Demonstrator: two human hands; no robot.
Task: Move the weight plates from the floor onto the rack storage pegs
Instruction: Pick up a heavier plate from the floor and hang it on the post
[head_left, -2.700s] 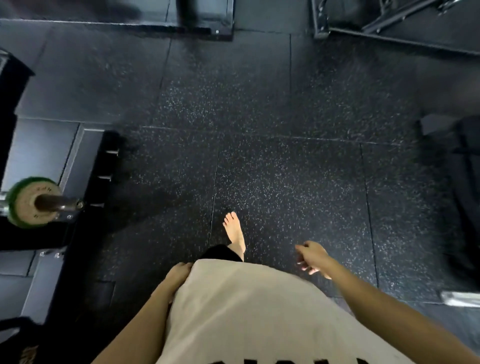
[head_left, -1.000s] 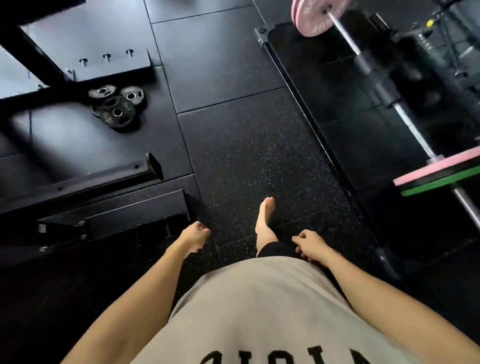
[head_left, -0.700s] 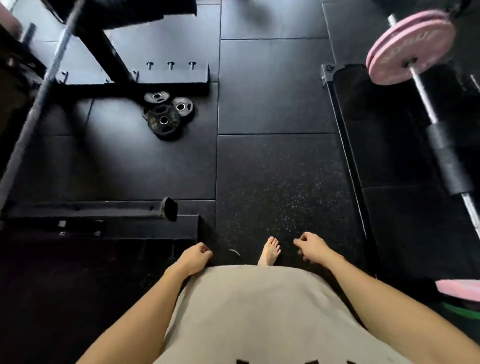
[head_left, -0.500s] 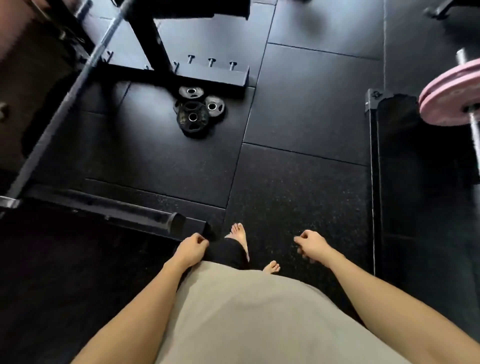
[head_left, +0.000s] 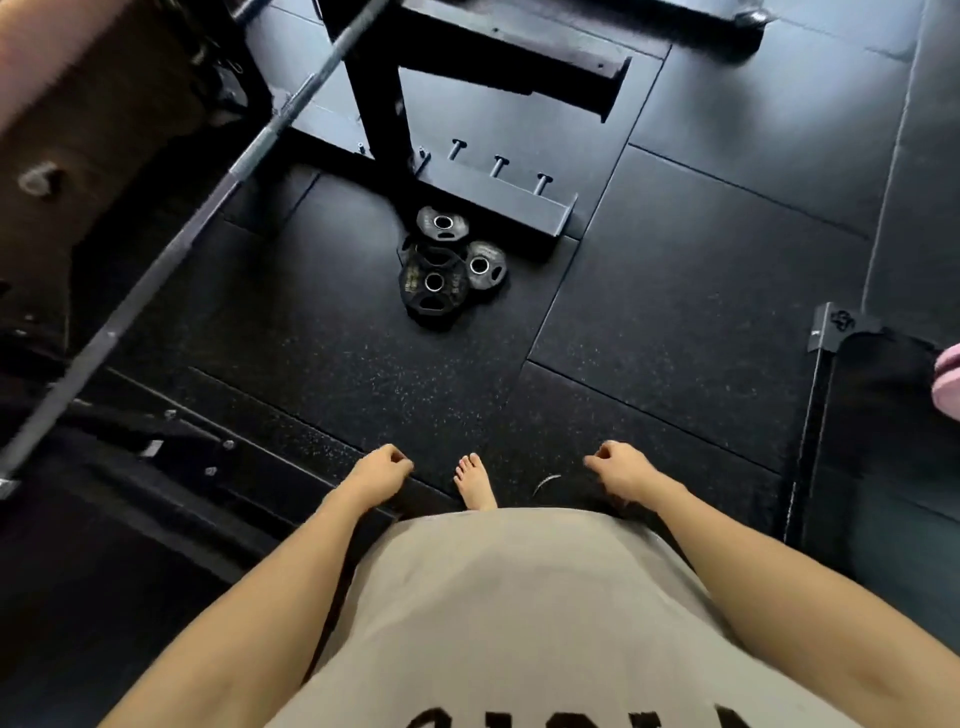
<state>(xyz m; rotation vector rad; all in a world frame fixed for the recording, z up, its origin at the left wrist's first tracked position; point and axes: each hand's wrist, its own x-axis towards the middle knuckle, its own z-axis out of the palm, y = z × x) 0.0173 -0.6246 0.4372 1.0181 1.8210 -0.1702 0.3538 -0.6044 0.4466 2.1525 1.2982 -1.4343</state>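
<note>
Closer now than half a second ago, the plates (head_left: 447, 265) lie piled on the floor (head_left: 675, 291) at upper centre, touching the rack base (head_left: 498, 205) below its pegs (head_left: 497, 165). Left hand (head_left: 378, 474) and right hand (head_left: 618, 470) hang loosely curled, empty.

- My beige cotton shirt (head_left: 519, 613) carries large black block lettering along its lower edge. Only the tops of the letters show; the rest is cut off by the frame, so I cannot read the word.
- The black metal corner bracket (head_left: 839, 327) of the lifting platform to my right bears a small embossed logo. Its form is too small to identify.
- The largest black rubber-coated weight plate (head_left: 432, 286) on the floor shows faint pale markings on its face. They are too blurred to read.
</note>
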